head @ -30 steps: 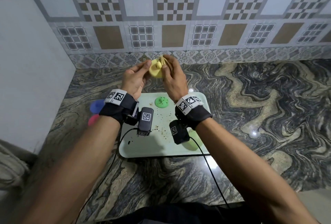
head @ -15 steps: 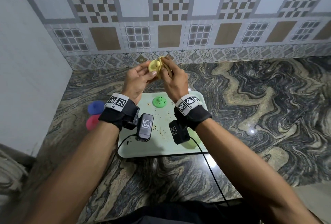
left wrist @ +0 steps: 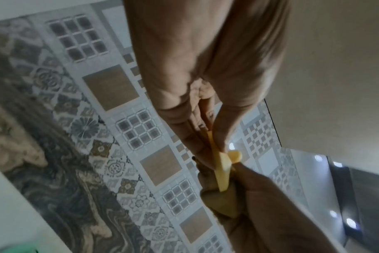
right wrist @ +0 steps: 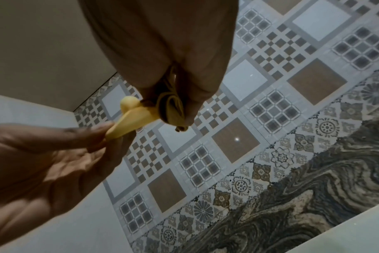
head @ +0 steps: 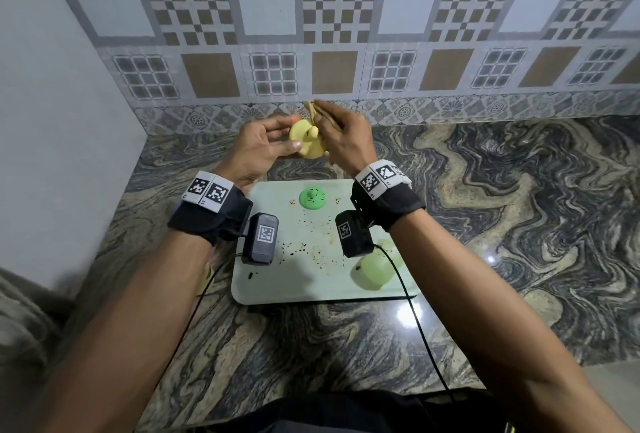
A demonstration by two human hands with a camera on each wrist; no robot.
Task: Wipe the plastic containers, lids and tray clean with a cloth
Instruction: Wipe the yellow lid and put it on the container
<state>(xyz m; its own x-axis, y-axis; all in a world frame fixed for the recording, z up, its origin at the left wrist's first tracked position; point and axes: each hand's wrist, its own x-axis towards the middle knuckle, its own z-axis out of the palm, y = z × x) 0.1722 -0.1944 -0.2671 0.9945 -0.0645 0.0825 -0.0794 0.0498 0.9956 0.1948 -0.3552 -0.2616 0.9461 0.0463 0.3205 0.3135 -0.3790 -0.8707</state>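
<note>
My left hand [head: 268, 145] pinches the edge of a round yellow lid [head: 306, 140] with a small knob, held up above the far end of the tray. My right hand [head: 341, 136] grips a folded tan cloth [head: 317, 112] and presses it against the lid's right side. From the left wrist the yellow lid [left wrist: 222, 164] appears edge-on between thumb and fingers. From the right wrist the cloth [right wrist: 171, 106] is bunched in the fingers against the lid [right wrist: 132, 119]. Below lies the pale green tray [head: 311, 280], speckled with crumbs, carrying a green lid [head: 312, 198] and a translucent green container [head: 375, 268].
The tray sits on a dark swirled stone counter [head: 502, 225] backed by a patterned tile wall [head: 346, 34]; a plain wall [head: 62, 121] closes the left side. Wrist camera cables [head: 415, 322] trail across the tray's near edge.
The lid has turned in my left hand so its knobbed face shows more. My right hand with the cloth has shifted to the lid's right and upper edge.
</note>
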